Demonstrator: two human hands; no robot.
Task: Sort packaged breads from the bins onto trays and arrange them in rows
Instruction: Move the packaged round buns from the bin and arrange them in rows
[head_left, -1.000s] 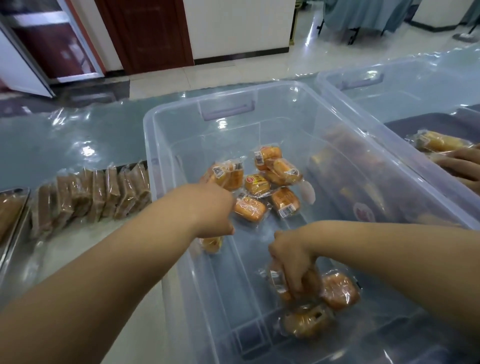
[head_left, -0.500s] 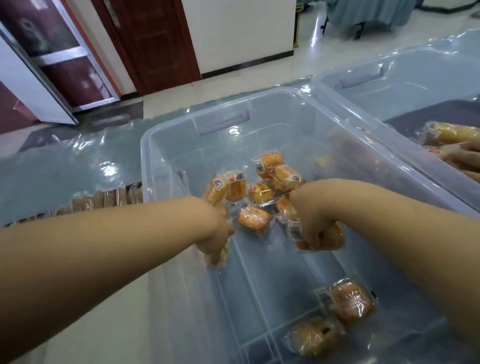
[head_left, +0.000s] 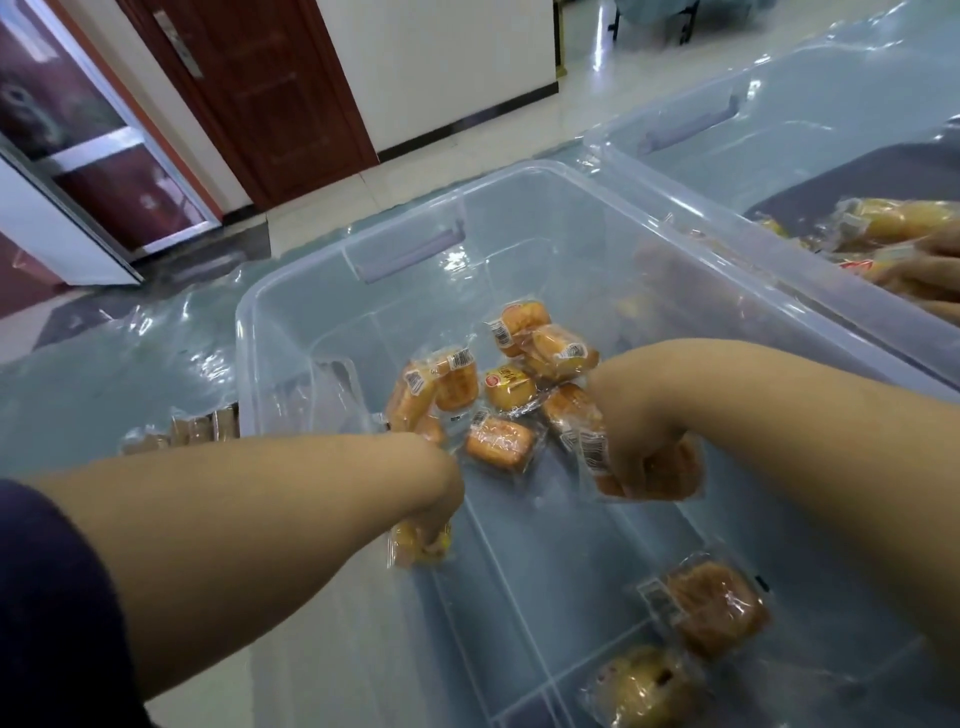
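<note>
Inside the near bin (head_left: 519, 174) I have both hands at work; the left hand (head_left: 434, 493) is by the bin's left wall, fingers curled round one pack (head_left: 415, 545) that hangs below the knuckles, half hidden by the wrist; the right hand (head_left: 641, 431) is further in and to the right, closed about a second pack (head_left: 675, 470), its barcode label showing on the wrapper at the hand's left side. Between and beyond the two hands lies a loose cluster (head_left: 501, 441) of orange-brown breads in clear wrappers on the bin floor, some overlapping, one leaning on its neighbour; whether the right hand's pack touches that cluster I cannot tell. Two more packs lie apart from it towards my near right: a brown one (head_left: 714, 608) and, just beside it and nearer me, a paler one (head_left: 644, 686). Outside the bin, against its left wall, I see the ends of a row (head_left: 197, 428) of darker breads standing on the table (head_left: 104, 374), which is under glossy film; whether they sit on a tray I cannot tell. At my right a second bin (head_left: 779, 104) stands beside the first, rims close together; in it another person's hand (head_left: 930, 270) rests on yellow packs (head_left: 893, 221); a dark sleeve (head_left: 52, 597) covers my left upper arm; a brown door (head_left: 270, 93) stands beyond the table.
</note>
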